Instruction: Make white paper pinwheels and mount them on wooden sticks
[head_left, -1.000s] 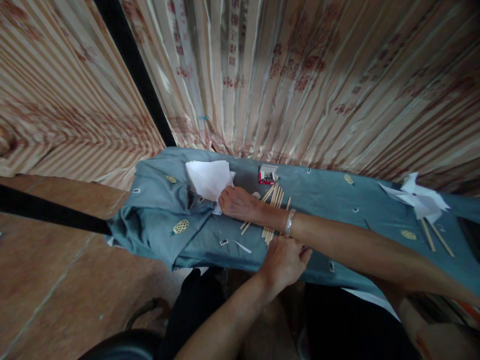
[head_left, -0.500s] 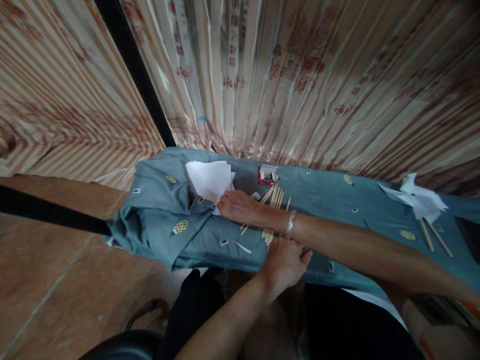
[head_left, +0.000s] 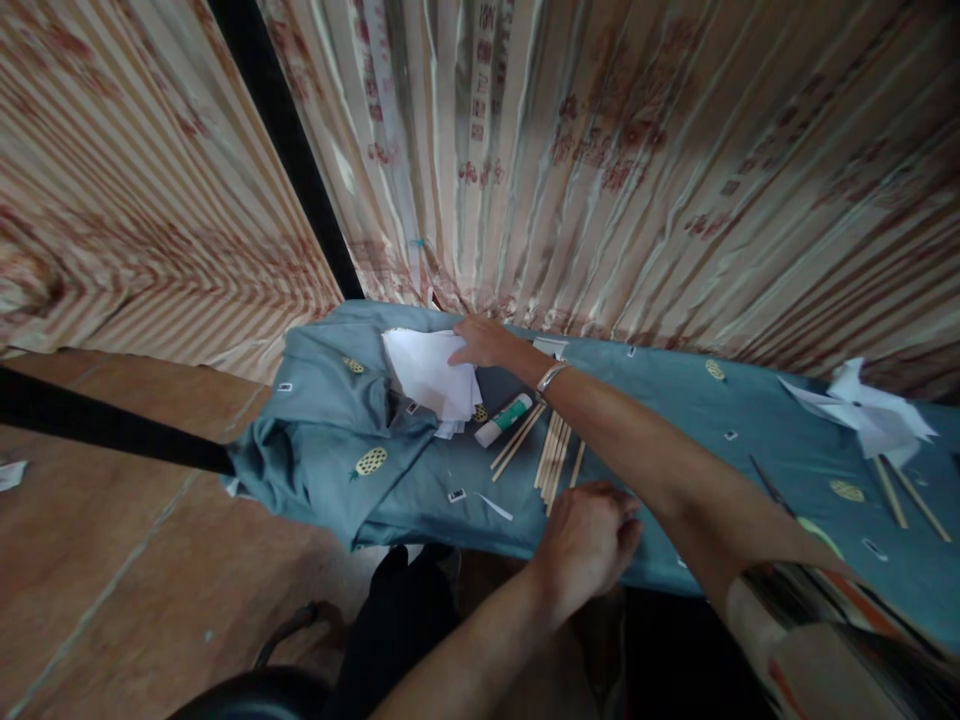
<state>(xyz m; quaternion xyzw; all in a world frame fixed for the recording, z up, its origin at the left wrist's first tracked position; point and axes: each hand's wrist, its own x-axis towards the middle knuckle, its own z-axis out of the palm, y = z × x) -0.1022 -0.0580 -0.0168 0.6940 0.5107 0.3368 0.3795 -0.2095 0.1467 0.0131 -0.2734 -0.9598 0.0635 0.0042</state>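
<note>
My right hand (head_left: 486, 342) reaches across to a stack of white paper sheets (head_left: 431, 375). Its thumb and fingers are apart over the stack's upper right corner. A silver bracelet (head_left: 551, 377) circles that wrist. Low at the table's front edge, my left hand (head_left: 589, 540) is curled closed; whatever is in it, if anything, is hidden. Just beyond it lie several thin wooden sticks (head_left: 553, 455). A glue stick (head_left: 504, 420) with a green label rests between the sticks and the paper. The small box behind my right wrist is mostly covered.
A white paper pinwheel (head_left: 862, 405) with sticks lies at the right on the blue-grey tablecloth (head_left: 675, 390). Scissors (head_left: 772, 482) are partly behind my right forearm. A paper strip (head_left: 493, 507) sits near the front edge. Curtains (head_left: 600, 200) and a black pole (head_left: 292, 150) stand behind.
My right hand has moved from the stack's lower corner up to its upper right corner, uncovering the glue stick. My left hand has shifted slightly right and down in view.
</note>
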